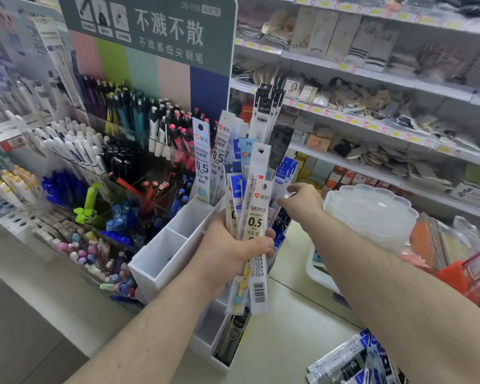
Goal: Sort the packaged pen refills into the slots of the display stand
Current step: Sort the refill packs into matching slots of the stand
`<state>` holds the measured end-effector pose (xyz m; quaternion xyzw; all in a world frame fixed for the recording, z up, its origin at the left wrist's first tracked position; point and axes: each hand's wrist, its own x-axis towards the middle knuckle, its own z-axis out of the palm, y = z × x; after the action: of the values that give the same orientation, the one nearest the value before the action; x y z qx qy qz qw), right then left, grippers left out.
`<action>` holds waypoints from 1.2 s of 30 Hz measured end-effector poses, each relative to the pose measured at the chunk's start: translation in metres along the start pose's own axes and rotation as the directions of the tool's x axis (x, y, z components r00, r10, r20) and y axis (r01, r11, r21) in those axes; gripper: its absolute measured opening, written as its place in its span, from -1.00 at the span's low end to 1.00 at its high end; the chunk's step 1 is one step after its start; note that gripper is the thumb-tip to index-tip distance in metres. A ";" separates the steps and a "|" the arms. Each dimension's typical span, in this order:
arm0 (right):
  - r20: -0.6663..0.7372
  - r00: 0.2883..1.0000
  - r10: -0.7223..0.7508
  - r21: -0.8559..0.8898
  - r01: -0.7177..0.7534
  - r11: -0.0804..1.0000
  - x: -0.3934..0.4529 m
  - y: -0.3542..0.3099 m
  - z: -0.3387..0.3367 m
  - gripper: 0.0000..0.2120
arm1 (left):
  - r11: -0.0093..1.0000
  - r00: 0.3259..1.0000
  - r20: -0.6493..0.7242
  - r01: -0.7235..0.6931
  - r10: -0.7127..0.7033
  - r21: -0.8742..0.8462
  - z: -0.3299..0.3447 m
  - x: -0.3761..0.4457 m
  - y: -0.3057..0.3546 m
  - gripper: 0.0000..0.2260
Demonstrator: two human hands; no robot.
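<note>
Left hand (234, 252) clenched around a fanned bundle of long, narrow clear-plastic refill packets (254, 214), gripped near their lower third, tops spreading toward 12 o'clock. Frontmost packet printed "GR7912" and "0.5", barcode at its lower end. Right hand (299, 202) at 3 o'clock of the bundle, fingers loosely extended toward the packets' right edge; contact with them cannot be told, nothing visibly gripped.

Just at 9 o'clock of the left hand, a white plastic display stand with square open slots (161, 257); two near slots look bare but for something small and dark in one. More upright packets (203, 159) in the stand's far slot at 12 o'clock. Lower tier of the stand at 6 o'clock holding dark packets (233, 336).

At 5 o'clock, a loose heap of blue-and-silver packets (352, 361) lying on the pale counter (286, 342). At 10 o'clock, a tiered rack of pens (100, 151) beneath a green sign with white Chinese lettering (161, 26). At 2 o'clock, white store shelves (372, 76) of blurred goods.
</note>
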<state>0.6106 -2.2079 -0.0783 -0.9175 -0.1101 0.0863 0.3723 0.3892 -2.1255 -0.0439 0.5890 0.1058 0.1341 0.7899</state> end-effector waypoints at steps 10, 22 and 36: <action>-0.029 0.999 -0.038 0.647 0.047 0.761 -0.150 -0.018 -0.056 -0.83 | 0.995 0.990 0.100 0.101 -0.101 0.003 0.000 0.005 -0.013 -0.70; 0.008 0.989 -0.149 0.462 0.129 0.878 -0.178 -0.025 -0.044 -0.89 | 0.975 0.934 0.317 0.201 -0.163 -0.093 0.003 0.000 -0.011 -0.52; 0.041 0.997 -0.063 0.706 0.015 0.708 -0.187 -0.014 -0.043 -0.92 | 0.970 0.948 0.241 0.231 -0.207 -0.075 0.007 -0.005 -0.007 -0.44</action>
<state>0.4394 -2.2762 -0.0241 -0.7002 -0.0996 0.1422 0.6925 0.3877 -2.1352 -0.0483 0.5440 0.0708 -0.0190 0.8359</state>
